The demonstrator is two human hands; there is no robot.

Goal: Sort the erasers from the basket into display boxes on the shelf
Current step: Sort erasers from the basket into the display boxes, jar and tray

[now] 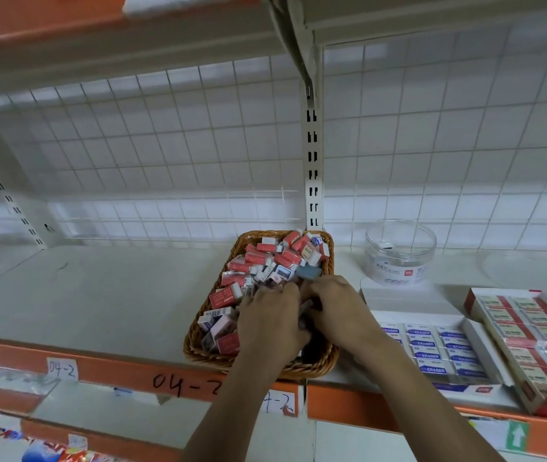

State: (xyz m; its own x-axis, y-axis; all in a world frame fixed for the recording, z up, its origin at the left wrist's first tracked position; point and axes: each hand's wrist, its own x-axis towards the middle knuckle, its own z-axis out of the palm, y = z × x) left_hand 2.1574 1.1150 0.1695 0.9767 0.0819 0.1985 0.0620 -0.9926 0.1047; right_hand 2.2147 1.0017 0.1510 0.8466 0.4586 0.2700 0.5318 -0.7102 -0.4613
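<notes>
A wicker basket (198,341) stands on the white shelf, heaped with several small erasers (258,261) in red, pink and blue wrappers. Both my hands are inside its near half. My left hand (272,318) lies over the pile with fingers curled into the erasers. My right hand (332,305) is beside it, fingers curled around dark erasers between the two hands. What each hand holds is mostly hidden. To the right lie two display boxes: a white one with blue-labelled erasers (438,348) and a red-edged one with red-and-cream erasers (532,341).
A clear round plastic jar (398,255) stands behind the white box. A wire grid panel (165,145) backs the shelf, with a slotted upright (312,168) behind the basket. The orange shelf edge (115,368) carries handwritten labels. An upper shelf hangs overhead.
</notes>
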